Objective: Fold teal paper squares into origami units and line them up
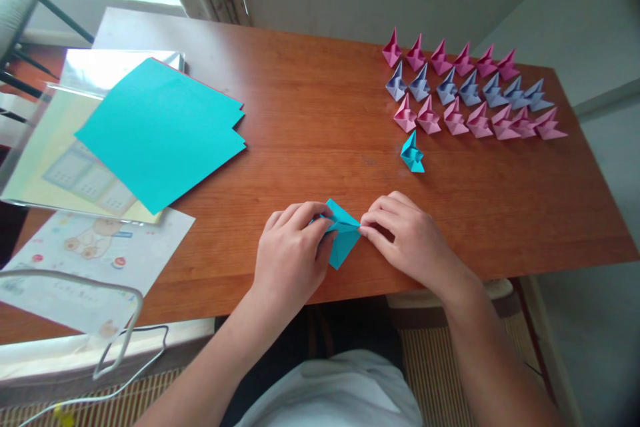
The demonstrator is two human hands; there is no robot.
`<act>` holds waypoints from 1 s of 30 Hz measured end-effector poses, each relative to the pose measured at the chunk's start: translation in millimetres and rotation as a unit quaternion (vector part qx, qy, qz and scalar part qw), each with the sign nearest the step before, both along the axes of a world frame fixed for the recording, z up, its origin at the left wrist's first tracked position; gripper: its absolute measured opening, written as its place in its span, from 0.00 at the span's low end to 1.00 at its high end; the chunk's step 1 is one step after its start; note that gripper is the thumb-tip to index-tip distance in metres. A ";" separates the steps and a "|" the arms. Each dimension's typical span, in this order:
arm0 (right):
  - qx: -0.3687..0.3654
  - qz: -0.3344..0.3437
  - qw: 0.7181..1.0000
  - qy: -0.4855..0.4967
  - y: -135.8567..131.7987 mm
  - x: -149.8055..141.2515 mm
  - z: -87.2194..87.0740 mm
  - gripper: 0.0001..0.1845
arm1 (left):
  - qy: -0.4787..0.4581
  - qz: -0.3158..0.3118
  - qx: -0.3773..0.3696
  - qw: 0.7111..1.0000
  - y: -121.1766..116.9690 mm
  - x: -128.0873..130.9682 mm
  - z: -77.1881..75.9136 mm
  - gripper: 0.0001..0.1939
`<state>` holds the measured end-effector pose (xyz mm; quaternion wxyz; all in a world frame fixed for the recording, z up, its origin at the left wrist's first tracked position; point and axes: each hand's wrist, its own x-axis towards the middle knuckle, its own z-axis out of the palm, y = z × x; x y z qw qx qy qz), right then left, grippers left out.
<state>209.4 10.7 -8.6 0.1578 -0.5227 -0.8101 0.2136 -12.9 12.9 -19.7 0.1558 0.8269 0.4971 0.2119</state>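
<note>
A partly folded piece of turquoise origami paper [345, 247] is at the front of the wooden table, between my two hands. My left hand [297, 247] grips its left side, thumb and fingers closed on the folds. On the other side, my right hand [405, 233] pinches the paper's right-hand point between thumb and fingertips. Beyond my hands sits a finished-looking turquoise origami figure [413, 153] with a tall point. The folds under my left fingers are partly hidden.
Rows of origami figures stand at the back right: dark pink [440, 58], lavender [447, 87] and light pink [455, 117]. Turquoise sheets [165, 133] lie on plastic sleeves [30, 160] at left. A printed paper [90, 280] and a bent metal tube [135, 307] are near the front left.
</note>
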 end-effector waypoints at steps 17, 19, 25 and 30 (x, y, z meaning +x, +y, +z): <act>-0.026 -0.013 0.988 0.152 5.9 -21.3 -12.2 0.05 | -0.008 -0.010 -0.026 1.000 2.3 -3.2 2.6 0.05; -0.019 -0.016 0.986 0.162 5.3 -20.2 -14.7 0.05 | -0.023 -0.016 -0.039 0.999 2.5 -9.4 3.9 0.05; -0.019 -0.020 0.986 0.165 5.0 -21.1 -14.3 0.06 | 0.006 0.026 -0.041 0.999 1.6 -36.3 10.4 0.07; -0.030 -0.035 0.988 0.147 7.0 -24.6 -9.5 0.07 | 0.007 0.025 -0.043 0.999 0.1 -45.7 10.9 0.08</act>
